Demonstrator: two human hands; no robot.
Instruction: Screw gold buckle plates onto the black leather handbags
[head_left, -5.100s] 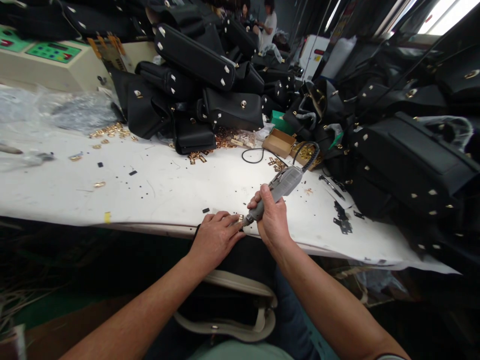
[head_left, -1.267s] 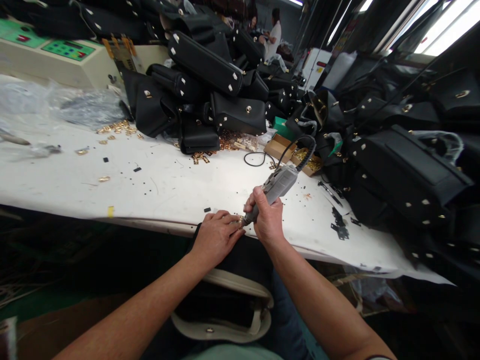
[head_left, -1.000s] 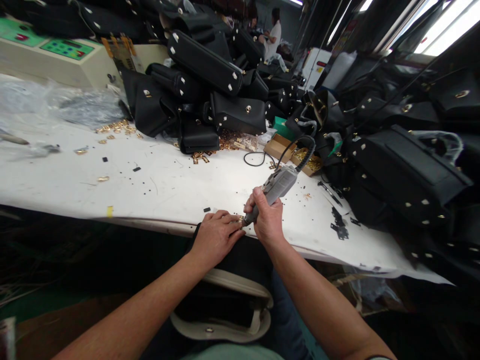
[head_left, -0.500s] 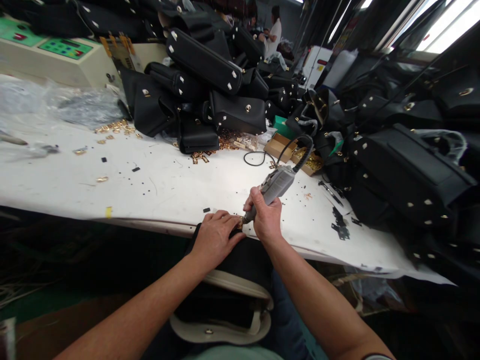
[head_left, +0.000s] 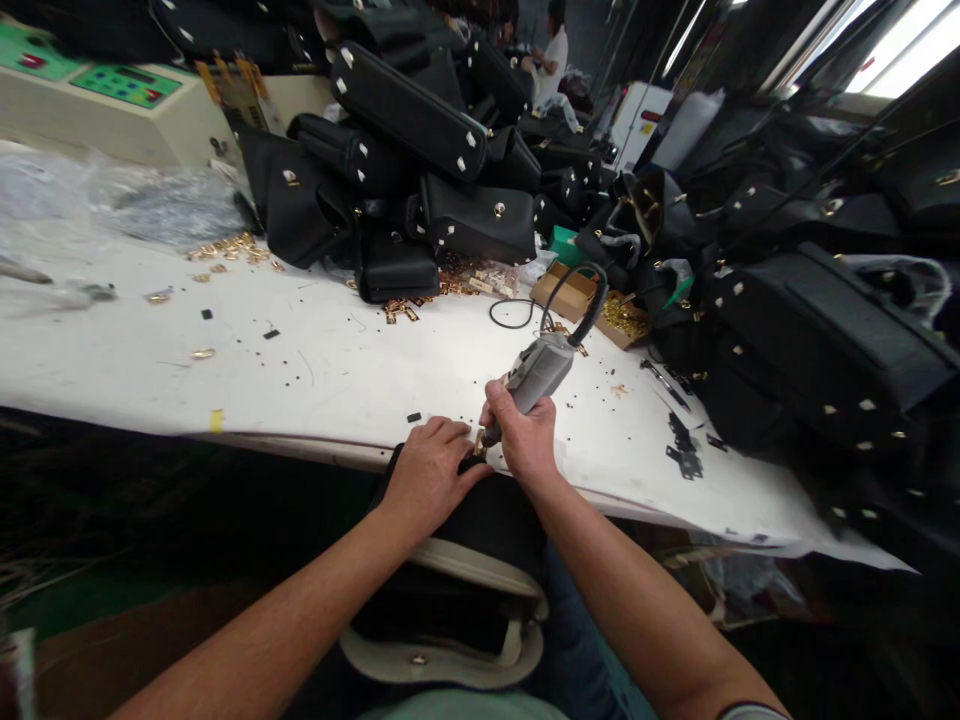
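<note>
My right hand [head_left: 527,437] is wrapped round a grey corded electric screwdriver [head_left: 541,372], tilted so its tip points down and left. That tip meets a small gold metal fitting [head_left: 480,444] at the table edge. My left hand [head_left: 431,462] is closed over the upper edge of a black handbag [head_left: 480,515], its fingers beside the fitting. The bag rests between my lap and the table, its beige-lined mouth [head_left: 442,668] open toward me. My left fingers partly hide the fitting.
Black bags [head_left: 409,110] are heaped along the back, with more bags [head_left: 832,340] at the right. Gold fittings [head_left: 232,250] and a cardboard box [head_left: 564,290] lie on the white table [head_left: 360,370]. A machine with green panels [head_left: 127,88] stands back left. A person [head_left: 553,60] sits far behind.
The screwdriver's rear end and cord have swung slightly left, and my right hand has shifted a little left with it. My left hand stays on the bag.
</note>
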